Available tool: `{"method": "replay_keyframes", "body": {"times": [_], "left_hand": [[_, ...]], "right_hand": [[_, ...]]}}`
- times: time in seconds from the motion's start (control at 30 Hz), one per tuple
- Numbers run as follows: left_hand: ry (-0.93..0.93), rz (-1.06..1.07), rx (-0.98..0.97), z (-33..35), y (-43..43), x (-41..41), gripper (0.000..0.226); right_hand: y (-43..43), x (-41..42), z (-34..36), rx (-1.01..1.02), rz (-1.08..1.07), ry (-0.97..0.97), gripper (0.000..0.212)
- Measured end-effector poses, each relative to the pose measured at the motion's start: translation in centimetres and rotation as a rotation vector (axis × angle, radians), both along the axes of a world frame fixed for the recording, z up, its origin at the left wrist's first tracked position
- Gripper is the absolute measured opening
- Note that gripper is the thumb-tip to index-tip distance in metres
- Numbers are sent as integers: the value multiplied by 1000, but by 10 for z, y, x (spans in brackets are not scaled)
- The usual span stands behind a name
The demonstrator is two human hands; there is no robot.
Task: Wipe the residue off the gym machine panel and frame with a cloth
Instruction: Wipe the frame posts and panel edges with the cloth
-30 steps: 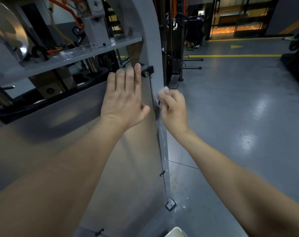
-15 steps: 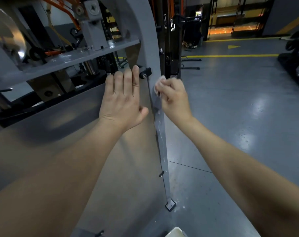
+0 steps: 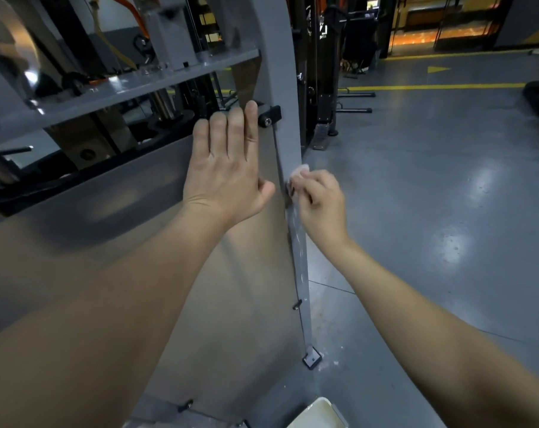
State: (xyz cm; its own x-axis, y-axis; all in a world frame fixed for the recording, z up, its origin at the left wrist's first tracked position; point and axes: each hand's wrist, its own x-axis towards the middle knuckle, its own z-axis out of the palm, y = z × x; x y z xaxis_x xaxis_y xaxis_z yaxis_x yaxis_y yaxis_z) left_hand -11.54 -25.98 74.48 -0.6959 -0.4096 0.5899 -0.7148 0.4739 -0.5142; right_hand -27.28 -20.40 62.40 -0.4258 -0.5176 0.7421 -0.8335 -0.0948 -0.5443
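Your left hand (image 3: 225, 177) lies flat, grip released, on the smooth glossy grey panel (image 3: 246, 304). Just beyond, your right hand (image 3: 319, 205) pinches a small crumpled white cloth (image 3: 299, 170), which pokes above the grip against the matte grey metal frame post (image 3: 288, 88).

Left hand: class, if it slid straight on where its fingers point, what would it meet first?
Likely the grey crossbar above the panel: the left hand lies flat, fingers pointing up at it. The black bracket sits just right of that line. Depth is unclear.
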Motion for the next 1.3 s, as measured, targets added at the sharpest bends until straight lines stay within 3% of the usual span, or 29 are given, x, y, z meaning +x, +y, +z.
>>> {"method": "replay_keyframes", "body": {"times": [0.1, 0.2, 0.4, 0.53, 0.77, 0.93, 1.1, 1.3], "left_hand": [[2, -4, 9, 1, 2, -1, 103], [7, 4, 4, 1, 1, -1, 104], [3, 18, -13, 0, 2, -1, 103], [2, 13, -1, 2, 3, -1, 103], [-5, 27, -14, 0, 2, -1, 106], [-4, 34, -19, 1, 3, -1, 105], [-3, 32, -16, 0, 2, -1, 106], [-5, 47, -18, 1, 4, -1, 105]], "right_hand": [[-1, 9, -20, -52, -6, -1, 20], [9, 12, -52, 79, 52, 11, 25], [-2, 15, -27, -6, 10, -23, 23], [11, 19, -50, 97, 72, 39, 24], [-8, 5, -10, -64, 19, 92, 25], [7, 5, -39, 63, 97, 148, 28], [-10, -1, 13, -99, 12, 140, 25], [5, 6, -36, 51, 44, 113, 23]]}}
